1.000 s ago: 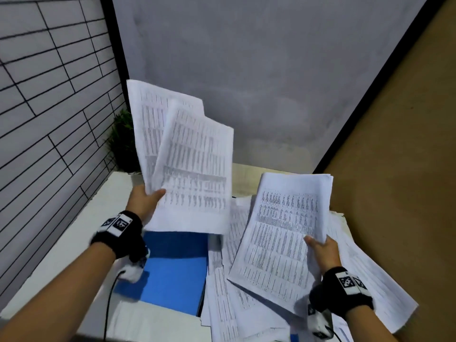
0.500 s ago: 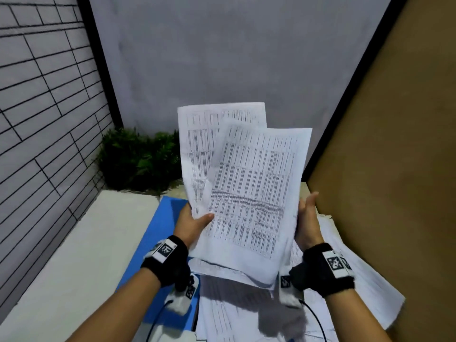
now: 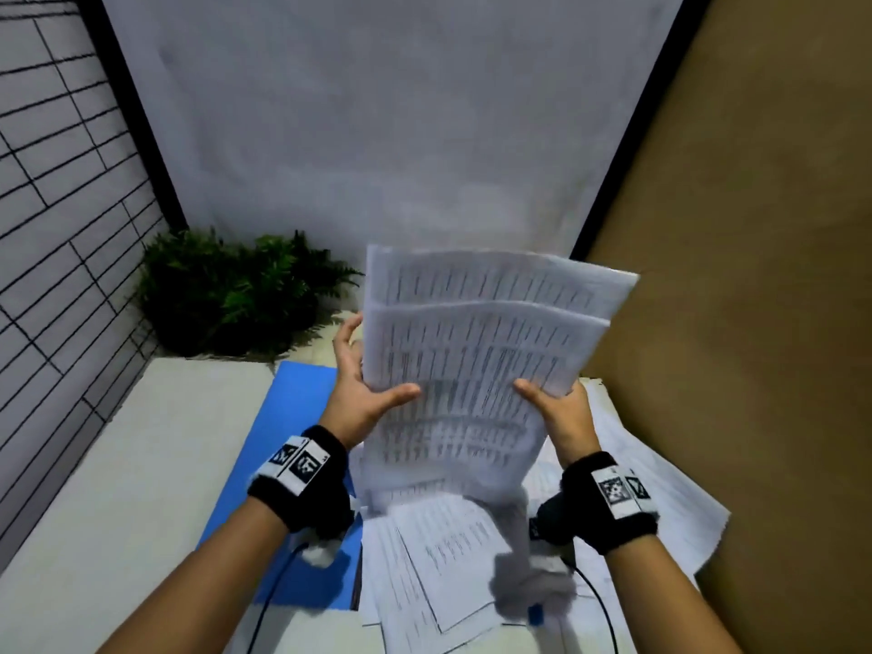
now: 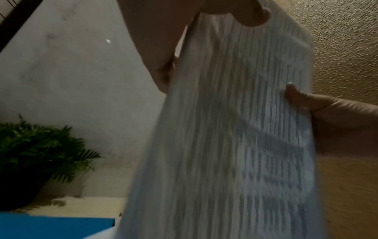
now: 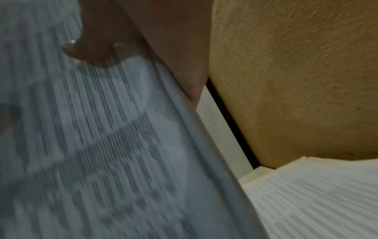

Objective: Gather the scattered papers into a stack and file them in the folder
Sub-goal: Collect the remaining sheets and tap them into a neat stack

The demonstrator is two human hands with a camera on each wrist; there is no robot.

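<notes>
I hold a stack of printed papers upright above the table, its sheets a little offset at the top. My left hand grips its left edge, thumb on the front. My right hand grips its right edge the same way. The left wrist view shows the stack of papers blurred, with both thumbs on it. In the right wrist view the stack of papers fills the left side. A blue folder lies flat under my left wrist. More loose papers lie spread on the table below and to the right.
A green potted plant stands at the table's back left corner. A grey tiled wall runs along the left, a brown wall close on the right. The white table is bare at the left. Cables hang from both wrists.
My two hands brought their separate bundles together into one stack. The stack then dropped lower and squared up between both hands.
</notes>
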